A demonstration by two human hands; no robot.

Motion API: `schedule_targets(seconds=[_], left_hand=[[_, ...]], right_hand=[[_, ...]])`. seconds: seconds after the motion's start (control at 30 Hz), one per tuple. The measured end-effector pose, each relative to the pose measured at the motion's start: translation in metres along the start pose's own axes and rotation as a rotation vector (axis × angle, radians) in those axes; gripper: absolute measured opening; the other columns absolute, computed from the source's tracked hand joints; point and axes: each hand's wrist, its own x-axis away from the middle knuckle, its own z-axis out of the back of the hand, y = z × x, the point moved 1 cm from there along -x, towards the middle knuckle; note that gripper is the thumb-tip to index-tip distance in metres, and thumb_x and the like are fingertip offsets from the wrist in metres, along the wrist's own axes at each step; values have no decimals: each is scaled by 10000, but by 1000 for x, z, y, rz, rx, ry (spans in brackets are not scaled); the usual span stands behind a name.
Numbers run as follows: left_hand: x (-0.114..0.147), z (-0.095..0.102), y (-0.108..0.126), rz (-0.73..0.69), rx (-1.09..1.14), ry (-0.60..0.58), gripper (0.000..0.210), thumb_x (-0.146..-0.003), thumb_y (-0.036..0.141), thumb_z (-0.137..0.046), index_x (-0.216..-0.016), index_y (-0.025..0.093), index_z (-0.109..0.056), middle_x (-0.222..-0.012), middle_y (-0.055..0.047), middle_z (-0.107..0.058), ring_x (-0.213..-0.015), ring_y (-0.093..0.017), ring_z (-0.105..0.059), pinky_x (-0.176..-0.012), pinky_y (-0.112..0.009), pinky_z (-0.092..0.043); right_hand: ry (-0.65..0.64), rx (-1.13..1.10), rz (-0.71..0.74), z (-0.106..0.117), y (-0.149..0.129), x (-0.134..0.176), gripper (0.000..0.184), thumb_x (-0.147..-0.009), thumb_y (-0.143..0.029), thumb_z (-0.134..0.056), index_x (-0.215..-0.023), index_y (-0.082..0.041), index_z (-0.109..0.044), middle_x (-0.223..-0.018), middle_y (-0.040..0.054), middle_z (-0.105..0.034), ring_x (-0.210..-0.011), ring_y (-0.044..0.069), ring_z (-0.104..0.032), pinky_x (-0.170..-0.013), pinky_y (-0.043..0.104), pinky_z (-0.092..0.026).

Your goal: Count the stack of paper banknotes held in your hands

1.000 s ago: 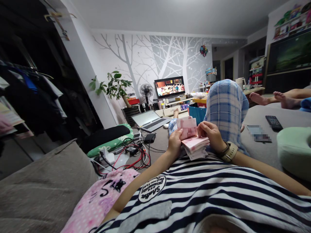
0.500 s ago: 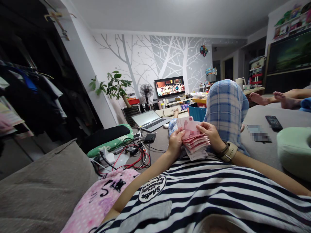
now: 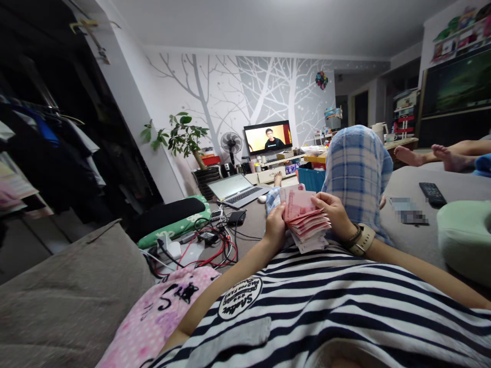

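A fanned stack of pinkish-red banknotes [image 3: 307, 225] is held over my lap, its lower notes folded toward me. My left hand [image 3: 275, 225] is closed on the stack's left edge, thumb on the face of the notes. On the other side, my right hand [image 3: 334, 210] pinches the upper right edge of a banknote between thumb and fingers. A bracelet and a beige-strapped watch [image 3: 362, 240] circle my right wrist. Behind the notes rises my bent knee in blue plaid trousers [image 3: 353, 158].
An open laptop [image 3: 236, 189] and tangled cables [image 3: 218, 248] lie to the left. At right are a remote control [image 3: 432, 194], a blurred flat item [image 3: 408, 210], a pale green cushion [image 3: 466, 237] and another person's feet [image 3: 441, 155]. A television [image 3: 268, 137] plays ahead.
The stack fans slightly differently, with more red notes folded down toward me. My left thumb has shifted a little on its edge. The television picture has changed.
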Motion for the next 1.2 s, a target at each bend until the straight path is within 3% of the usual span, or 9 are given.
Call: schedule_targets(seconds=[0.13,0.33,0.63,0.8,0.93,1.07,1.2], left_hand=[[-2,0,-3,-8,24,-41,262,-895,387,-705,-669,265,-654,-773,-30,-734,-850,-247,-663,-880,-387,-614],[-5,-1,-9,38,116,-89,222,-885,407,-701,-715,274,-650,-819,-57,-752,-1048,-309,-742,-953,-443,-642],[-5,0,-9,15,115,-104,221,-894,370,-689,-699,274,-651,-845,-78,-776,-1047,-310,-763,-958,-455,-662],[-7,-1,-13,3,116,-31,218,-895,410,-762,-745,259,-712,-837,-74,-804,-959,-307,-782,-945,-469,-678],[-8,-3,-16,100,214,73,222,-876,440,-812,-829,231,-756,-787,-65,-790,-916,-312,-809,-944,-474,-688],[-6,-1,-14,93,176,70,283,-879,488,-831,-779,244,-727,-756,-42,-758,-861,-284,-784,-923,-445,-679],[-2,-2,-8,48,98,-72,300,-900,497,-814,-740,260,-721,-814,-49,-778,-923,-284,-764,-967,-443,-654]], right_hand=[[12,2,13,1,1,-1,590,-713,-755,-900,-671,-243,-609,-631,-48,-477,-619,135,-354,-589,293,-350],[47,1,27,0,1,0,562,-714,-741,-893,-694,-241,-637,-657,-38,-522,-629,141,-408,-612,298,-375],[37,19,59,1,-4,1,546,-739,-722,-897,-693,-242,-642,-644,-37,-533,-620,141,-422,-603,298,-385],[-2,-15,53,1,-5,4,616,-779,-812,-863,-688,-241,-652,-602,-26,-546,-576,139,-423,-549,290,-343],[-82,-39,17,1,-3,5,676,-837,-900,-760,-726,-238,-680,-575,8,-612,-525,142,-419,-508,295,-321],[16,-30,23,1,3,0,619,-714,-807,-922,-773,-251,-655,-646,-23,-624,-591,149,-489,-556,294,-415],[56,-71,-49,0,11,-5,639,-600,-727,-1002,-904,-261,-688,-764,-19,-682,-688,182,-599,-616,307,-494]])
